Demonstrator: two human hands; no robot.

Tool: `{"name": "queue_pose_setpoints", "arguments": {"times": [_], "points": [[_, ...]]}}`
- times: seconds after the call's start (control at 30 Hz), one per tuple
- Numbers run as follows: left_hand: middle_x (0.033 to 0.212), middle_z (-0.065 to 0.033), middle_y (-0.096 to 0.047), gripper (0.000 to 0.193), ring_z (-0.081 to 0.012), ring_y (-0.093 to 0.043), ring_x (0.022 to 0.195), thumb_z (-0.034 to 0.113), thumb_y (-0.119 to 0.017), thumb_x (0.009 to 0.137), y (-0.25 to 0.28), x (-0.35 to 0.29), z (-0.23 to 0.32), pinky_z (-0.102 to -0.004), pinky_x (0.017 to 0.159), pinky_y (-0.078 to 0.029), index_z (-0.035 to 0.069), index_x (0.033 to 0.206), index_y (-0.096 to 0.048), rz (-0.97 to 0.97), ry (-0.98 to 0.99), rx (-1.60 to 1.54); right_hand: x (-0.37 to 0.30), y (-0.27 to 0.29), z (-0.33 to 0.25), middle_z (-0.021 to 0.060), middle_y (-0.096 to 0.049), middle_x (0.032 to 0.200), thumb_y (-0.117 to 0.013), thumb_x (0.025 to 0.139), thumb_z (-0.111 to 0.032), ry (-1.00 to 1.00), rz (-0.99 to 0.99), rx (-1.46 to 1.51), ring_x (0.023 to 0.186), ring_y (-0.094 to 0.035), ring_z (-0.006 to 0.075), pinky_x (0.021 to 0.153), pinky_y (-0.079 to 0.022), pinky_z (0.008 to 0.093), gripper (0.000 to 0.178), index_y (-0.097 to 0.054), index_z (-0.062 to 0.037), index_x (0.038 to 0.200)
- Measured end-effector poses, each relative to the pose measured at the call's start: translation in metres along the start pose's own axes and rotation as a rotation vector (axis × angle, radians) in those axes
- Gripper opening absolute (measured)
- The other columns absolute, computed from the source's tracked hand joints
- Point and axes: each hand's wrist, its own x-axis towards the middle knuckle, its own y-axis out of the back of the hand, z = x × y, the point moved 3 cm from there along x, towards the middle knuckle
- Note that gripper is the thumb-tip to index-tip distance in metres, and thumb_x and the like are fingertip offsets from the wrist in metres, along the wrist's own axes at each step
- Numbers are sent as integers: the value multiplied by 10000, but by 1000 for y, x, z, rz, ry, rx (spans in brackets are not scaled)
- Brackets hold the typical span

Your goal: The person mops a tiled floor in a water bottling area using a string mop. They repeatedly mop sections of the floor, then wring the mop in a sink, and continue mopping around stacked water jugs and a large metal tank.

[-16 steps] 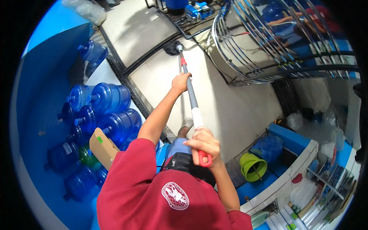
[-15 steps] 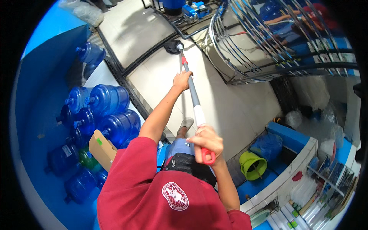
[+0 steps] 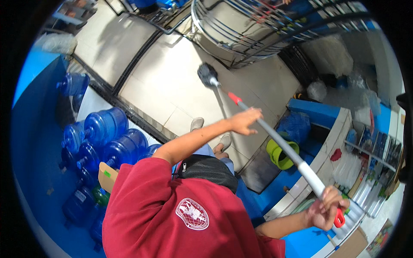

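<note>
A long-handled mop [image 3: 280, 141] slants across the middle, its dark shaggy head [image 3: 207, 74] resting on the pale tiled floor [image 3: 165, 81]. The handle is grey with a red collar, a white grip and a red loop at the near end. My left hand [image 3: 246, 121] curls loosely on the grey pole just below the red collar, thumb hanging apart. At the lower right, my right hand [image 3: 328, 208] is closed round the white grip, beside the red loop [image 3: 339, 218].
Several blue water jugs [image 3: 105, 125] are stacked at the left. A curved metal rack [image 3: 232, 36] stands at the far side. A lime-green bucket [image 3: 282, 155] and blue bag [image 3: 294, 127] sit right, beside a tiled ledge [image 3: 320, 160]. Dark channels [image 3: 137, 58] cross the floor.
The mop handle has swung to the right, carrying both hands that way; my right hand is now farther out and lower. The mop head now shows closer to me. Both feet now show.
</note>
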Motion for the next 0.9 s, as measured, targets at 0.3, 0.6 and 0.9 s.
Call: {"name": "queue_pose_setpoints", "arguments": {"times": [0.3,0.6,0.9], "points": [[927,-135,-696,374,-324,-661,937,405,-659,711,-246,21,90,-457,791,-522,145,975,-710,-1149,-31,103,-125,125,-125,-3,-295,534,-388,955,-7,242,522,-177,450,-296,89,513,-290,251,152,-521,8,1027],[969,-163,-695,374,-327,-663,959,321,-640,702,-347,31,59,-456,815,-521,96,995,-701,-1077,247,136,-171,331,-81,-25,-286,513,-436,948,-18,214,792,-236,413,-275,69,439,-241,237,157,-506,17,1084],[842,-163,-617,237,-367,-613,847,163,-722,632,-190,-54,-104,-467,761,-497,61,797,-587,-287,617,547,-143,309,149,-15,-358,567,-522,669,-139,-82,435,234,515,-375,127,501,-298,310,87,-440,-134,697]]}}
